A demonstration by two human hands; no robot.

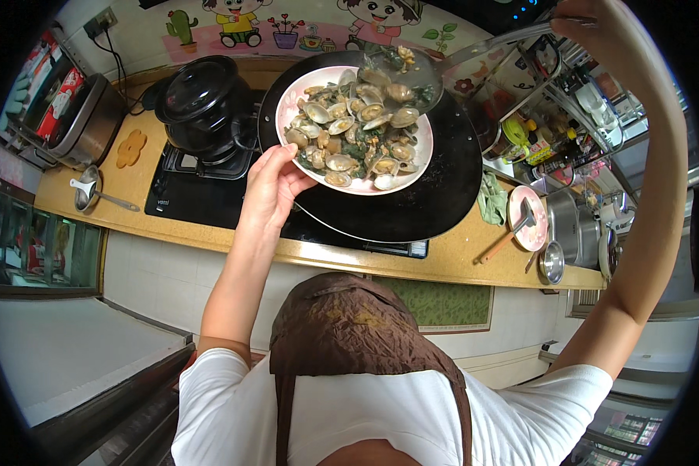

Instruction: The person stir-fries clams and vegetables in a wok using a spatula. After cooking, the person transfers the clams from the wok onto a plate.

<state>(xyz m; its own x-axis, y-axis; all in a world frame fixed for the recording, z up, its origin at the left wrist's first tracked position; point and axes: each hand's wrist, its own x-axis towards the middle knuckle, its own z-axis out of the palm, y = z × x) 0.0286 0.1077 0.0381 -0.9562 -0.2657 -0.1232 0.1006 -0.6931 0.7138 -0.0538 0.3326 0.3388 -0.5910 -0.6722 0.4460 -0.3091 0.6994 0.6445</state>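
Note:
My left hand (pixel 274 180) grips the lower left rim of a pink and white plate (pixel 405 177), thumb on top. Clams in open shells with dark green leaves (pixel 349 131) fill the plate, which is held over a large black wok (pixel 437 209). Raised at the upper right, my right hand (pixel 579 26) holds the long handle of a metal ladle (pixel 495 41). The ladle's bowl overlaps the plate's upper right edge, with some leaves and clam meat in it. Parts of the wok lie hidden beneath the plate.
A black lidded pot (pixel 201 110) stands on the left burner of the cooktop (pixel 195 201). Left of it are a small ladle (pixel 87 189) and a metal appliance (pixel 87 122). Rightwards lie a green cloth (pixel 492 198), a spatula (pixel 501 242) on a plate (pixel 530 201), a metal bowl (pixel 552 262) and a sink (pixel 562 224).

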